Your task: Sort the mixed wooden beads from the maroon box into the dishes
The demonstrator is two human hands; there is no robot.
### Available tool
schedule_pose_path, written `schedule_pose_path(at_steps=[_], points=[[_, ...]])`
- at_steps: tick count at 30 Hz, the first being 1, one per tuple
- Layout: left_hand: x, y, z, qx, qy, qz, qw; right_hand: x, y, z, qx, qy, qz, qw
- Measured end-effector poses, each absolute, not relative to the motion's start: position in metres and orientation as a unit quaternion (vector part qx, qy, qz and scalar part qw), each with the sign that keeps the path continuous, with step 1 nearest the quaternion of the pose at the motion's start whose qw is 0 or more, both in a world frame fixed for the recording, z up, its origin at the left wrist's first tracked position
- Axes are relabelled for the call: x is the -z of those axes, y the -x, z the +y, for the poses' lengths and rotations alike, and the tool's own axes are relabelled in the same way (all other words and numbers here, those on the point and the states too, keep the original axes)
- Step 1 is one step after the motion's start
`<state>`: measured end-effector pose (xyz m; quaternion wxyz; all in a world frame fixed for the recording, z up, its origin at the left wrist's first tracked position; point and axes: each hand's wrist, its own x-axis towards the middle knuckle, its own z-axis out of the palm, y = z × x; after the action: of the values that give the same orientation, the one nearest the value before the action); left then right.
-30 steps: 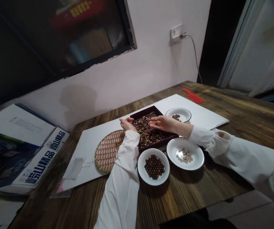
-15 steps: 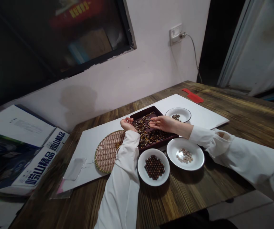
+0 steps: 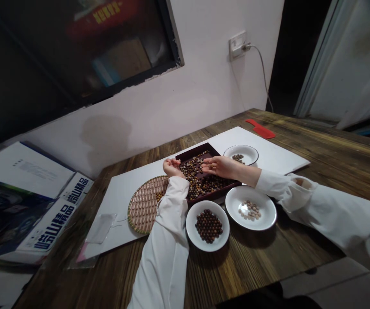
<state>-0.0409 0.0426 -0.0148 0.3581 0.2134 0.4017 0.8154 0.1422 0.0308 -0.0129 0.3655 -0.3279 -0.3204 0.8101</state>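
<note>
A dark square tray [image 3: 225,189] full of mixed brown and tan beads sits on a white board [image 3: 275,156]. My left hand [image 3: 172,167] rests at the tray's left rim, fingers curled, and whether it holds beads is hidden. My right hand [image 3: 219,166] lies over the beads with its fingers stretched and touching them. A white plate of dark brown beads [image 3: 207,225] stands near the front. Beside it is a white plate of pale beads [image 3: 251,208]. A third small plate [image 3: 241,154] with a few beads is behind my right hand. A round woven tray [image 3: 144,202] lies on the left.
A red flat tool [image 3: 260,128] lies at the far right of the wooden table [image 3: 268,257]. Stacked boxes and papers [image 3: 30,201] sit at the left. A small clear bag [image 3: 101,226] lies on the board's left end. A wall socket with cable [image 3: 238,45] is behind.
My left hand has curled a little and shifted slightly at the tray's rim. My right hand stays over the beads.
</note>
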Motion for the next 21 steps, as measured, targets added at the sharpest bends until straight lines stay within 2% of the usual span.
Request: schedule_pose_path(at_steps=[15,21], points=[[0.022,0.0447,0.0454,-0.831,-0.227,0.375,0.342,0.0123,-0.1417,0.0309,-0.811,0.327,-0.32,0.365],[0.0152,0.041,0.0426,-0.858,-0.126,0.316,0.386,0.0067,-0.1413,0.0279,-0.809,0.337,-0.315,0.365]])
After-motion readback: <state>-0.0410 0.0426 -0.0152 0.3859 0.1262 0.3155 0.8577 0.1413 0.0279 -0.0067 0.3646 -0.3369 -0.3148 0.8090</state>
